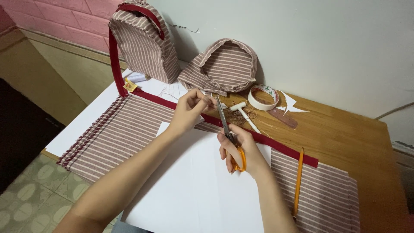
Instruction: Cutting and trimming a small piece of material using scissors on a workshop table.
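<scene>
My right hand (241,149) grips orange-handled scissors (228,133), blades pointing away toward the far edge of a white paper sheet (194,185). My left hand (189,110) pinches the paper's far edge just left of the blade tips. The paper lies on a striped maroon-and-cream fabric (120,133) with a dark red border strip (276,144), spread over a wooden table (345,133).
A striped fabric bag (144,41) with red straps stands at the back left; a rounded striped fabric piece (224,64) leans on the wall. A tape roll (264,97), white small mallet (246,113), ruler (282,117), paper scraps and an orange pencil (298,181) lie nearby.
</scene>
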